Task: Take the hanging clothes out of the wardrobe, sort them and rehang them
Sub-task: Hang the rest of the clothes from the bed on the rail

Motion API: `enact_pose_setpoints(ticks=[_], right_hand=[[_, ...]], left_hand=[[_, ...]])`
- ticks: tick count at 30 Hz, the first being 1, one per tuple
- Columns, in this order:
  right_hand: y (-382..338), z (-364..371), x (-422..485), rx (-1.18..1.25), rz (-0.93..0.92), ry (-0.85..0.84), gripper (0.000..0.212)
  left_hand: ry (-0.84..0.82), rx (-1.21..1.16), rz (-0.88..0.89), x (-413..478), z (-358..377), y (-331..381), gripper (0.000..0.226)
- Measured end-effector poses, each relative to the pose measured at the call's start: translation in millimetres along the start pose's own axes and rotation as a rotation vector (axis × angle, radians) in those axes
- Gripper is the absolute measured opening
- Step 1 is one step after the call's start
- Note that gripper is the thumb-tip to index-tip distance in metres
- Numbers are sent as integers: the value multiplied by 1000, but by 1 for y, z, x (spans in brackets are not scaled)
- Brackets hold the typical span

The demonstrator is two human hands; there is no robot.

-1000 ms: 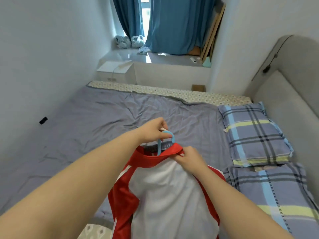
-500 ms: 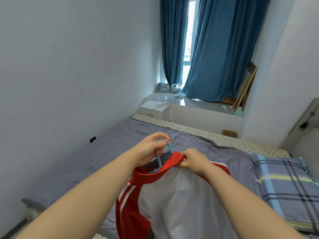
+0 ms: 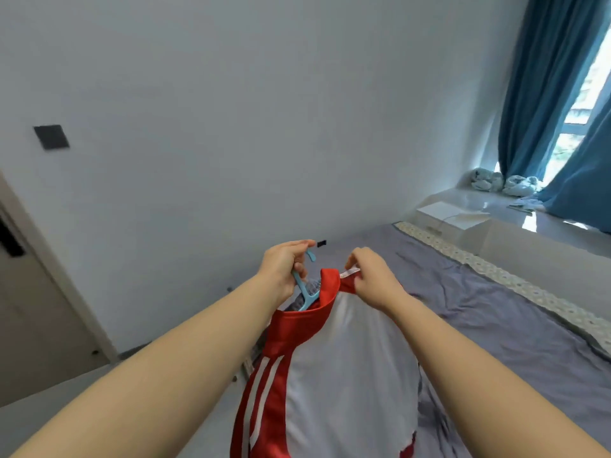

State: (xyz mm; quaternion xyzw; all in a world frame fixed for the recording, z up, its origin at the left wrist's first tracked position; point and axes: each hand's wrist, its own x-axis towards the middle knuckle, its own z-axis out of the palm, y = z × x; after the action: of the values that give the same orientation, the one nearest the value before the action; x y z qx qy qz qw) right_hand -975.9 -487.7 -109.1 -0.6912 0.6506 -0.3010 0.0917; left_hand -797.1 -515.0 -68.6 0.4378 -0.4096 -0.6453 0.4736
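Observation:
A red and white sports shirt (image 3: 347, 365) hangs in front of me over the near edge of the bed. A light blue plastic hanger (image 3: 305, 290) sticks out of its red collar. My left hand (image 3: 284, 267) grips the hanger's hook and stem above the collar. My right hand (image 3: 372, 276) pinches the red collar on the right side, by a white label. Under the collar, the hanger's lower part is hidden inside the shirt, where some grey cloth shows.
A bed with a grey-purple sheet (image 3: 496, 325) fills the right side. A white wall stands to the left, with a door (image 3: 29, 319) at the far left. Blue curtains (image 3: 555, 94) hang at the window, above a ledge with bundled cloths (image 3: 506, 183).
My view has swung left and up, away from the pillows toward the wall and door. Both hands lifted the shirt, and my right hand shifted to pinch the collar by the label.

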Motion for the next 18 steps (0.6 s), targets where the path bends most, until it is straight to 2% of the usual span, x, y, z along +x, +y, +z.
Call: enact_pose_setpoints(ticks=[6, 8, 10, 13, 15, 18], right_hand=[[-122, 53, -6, 307, -72, -174, 9], [-155, 71, -13, 415, -23, -245, 8], [-181, 90, -18, 448, 10, -350, 16], [-215, 119, -26, 428, 0, -438, 17], [-235, 137, -36, 460, -27, -519, 30], [-265, 167, -59, 455, 23, -731, 70]], left_hand=[[302, -98, 101, -37, -76, 24, 23], [396, -156, 141, -46, -94, 31, 24], [466, -220, 171, -57, -114, 38, 25], [546, -282, 179, -77, -152, 42, 26], [621, -298, 177, -93, -179, 41, 22], [719, -336, 191, -117, -223, 40, 21]])
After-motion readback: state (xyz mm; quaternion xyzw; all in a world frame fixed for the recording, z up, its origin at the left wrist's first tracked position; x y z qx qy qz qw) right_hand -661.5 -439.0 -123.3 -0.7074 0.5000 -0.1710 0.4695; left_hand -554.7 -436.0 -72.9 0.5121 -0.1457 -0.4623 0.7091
